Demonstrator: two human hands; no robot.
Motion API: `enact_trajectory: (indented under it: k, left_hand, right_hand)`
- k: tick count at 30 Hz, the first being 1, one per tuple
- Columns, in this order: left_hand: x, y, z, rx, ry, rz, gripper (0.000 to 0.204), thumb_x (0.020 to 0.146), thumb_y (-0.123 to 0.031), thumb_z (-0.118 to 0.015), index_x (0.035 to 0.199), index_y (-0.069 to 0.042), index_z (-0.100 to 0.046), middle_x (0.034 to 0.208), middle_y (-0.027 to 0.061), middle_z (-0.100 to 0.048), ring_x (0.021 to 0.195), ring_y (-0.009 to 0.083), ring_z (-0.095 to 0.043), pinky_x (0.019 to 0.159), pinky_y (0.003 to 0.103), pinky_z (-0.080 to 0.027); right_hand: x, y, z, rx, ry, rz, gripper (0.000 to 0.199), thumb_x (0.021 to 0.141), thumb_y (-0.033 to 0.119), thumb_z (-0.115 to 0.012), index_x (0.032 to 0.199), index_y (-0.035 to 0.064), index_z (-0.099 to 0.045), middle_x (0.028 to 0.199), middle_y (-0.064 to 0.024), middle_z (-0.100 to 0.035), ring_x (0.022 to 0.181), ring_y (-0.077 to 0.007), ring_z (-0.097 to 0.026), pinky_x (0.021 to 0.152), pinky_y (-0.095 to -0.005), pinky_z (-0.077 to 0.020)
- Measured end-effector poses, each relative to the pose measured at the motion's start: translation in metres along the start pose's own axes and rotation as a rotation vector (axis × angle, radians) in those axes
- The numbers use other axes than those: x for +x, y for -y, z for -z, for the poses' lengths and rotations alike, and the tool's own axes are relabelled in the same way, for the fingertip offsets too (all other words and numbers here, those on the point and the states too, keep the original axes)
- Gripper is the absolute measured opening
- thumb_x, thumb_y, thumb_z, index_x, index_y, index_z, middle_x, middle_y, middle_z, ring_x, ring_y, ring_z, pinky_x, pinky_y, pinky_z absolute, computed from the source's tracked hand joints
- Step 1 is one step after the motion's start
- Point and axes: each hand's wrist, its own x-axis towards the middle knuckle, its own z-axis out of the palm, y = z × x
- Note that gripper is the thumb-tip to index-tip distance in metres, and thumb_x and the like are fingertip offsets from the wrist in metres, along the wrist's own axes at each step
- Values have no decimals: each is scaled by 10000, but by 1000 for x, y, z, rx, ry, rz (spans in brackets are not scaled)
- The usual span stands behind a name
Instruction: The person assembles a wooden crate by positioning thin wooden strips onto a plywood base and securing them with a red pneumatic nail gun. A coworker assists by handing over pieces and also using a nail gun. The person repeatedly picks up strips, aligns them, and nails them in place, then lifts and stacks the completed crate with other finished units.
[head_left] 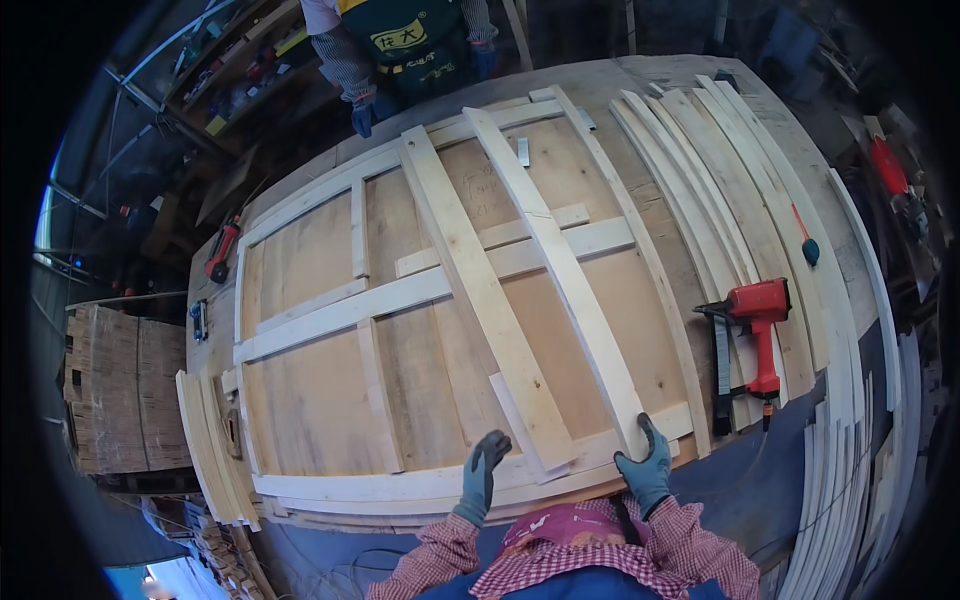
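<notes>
A pale wooden frame (300, 487) of slats and crosspieces lies on plywood across the workbench. Two long loose slats slant over it: a left slat (490, 310) and a right slat (565, 265). My right hand (648, 465), in a grey-blue glove, grips the near end of the right slat, thumb on one side and fingers on the other. My left hand (482, 475), gloved alike, is raised by the frame's near edge, left of the left slat's near end. Its fingers are loosely bent, with nothing visible in them.
A red nail gun (760, 310) with a hose rests on slats (690, 180) at the right. Another red tool (222, 252) and a small blue tool (199, 320) lie at the left edge. Across the bench stands a co-worker (400, 50) in gloves. Stacked boards (130, 390) stand left.
</notes>
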Motion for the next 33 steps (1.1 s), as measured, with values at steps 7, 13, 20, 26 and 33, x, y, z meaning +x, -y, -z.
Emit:
enact_trajectory:
  k: [7,13,20,26,33]
  left_hand:
    - [-63,12,-28,223,26,-104,413,1001,-250,-481,1276,57,-492,1203,156,-596,1134,265,-579,995,350,-446]
    - [-66,11,-39,347,-1,-152,330,987,-148,-495,1249,50,-532,1183,134,-616,1106,210,-583,987,315,-439]
    - [-75,16,-53,539,116,-188,326,981,-138,-498,1256,34,-529,1194,115,-612,1119,177,-563,990,302,-418]
    - [-65,12,-56,1073,-26,-447,506,869,-257,-650,1291,-15,-510,1291,182,-540,1223,320,-483,1037,410,-361]
    - [10,33,-81,1238,-329,-343,950,733,-478,-723,1439,-18,-285,1451,270,-295,1338,421,-277,1090,494,-233]
  right_hand:
    - [27,-39,17,-437,-234,8,806,632,339,-780,1374,290,-470,1231,-193,-479,1175,-362,-442,981,-485,-356]
    - [53,-47,30,-624,-226,-87,817,692,449,-734,1428,353,-391,1341,-195,-426,1253,-359,-383,1022,-515,-283]
    - [73,-61,36,-657,-244,-146,812,696,485,-732,1423,402,-381,1379,-162,-402,1269,-346,-371,1019,-514,-293]
    - [80,-66,23,-656,-208,-207,822,708,495,-727,1436,387,-361,1401,-153,-372,1277,-341,-356,1012,-524,-278]
    - [77,-72,25,-777,-261,1,778,779,520,-650,1454,265,-360,1485,-186,-261,1328,-411,-273,1047,-554,-237]
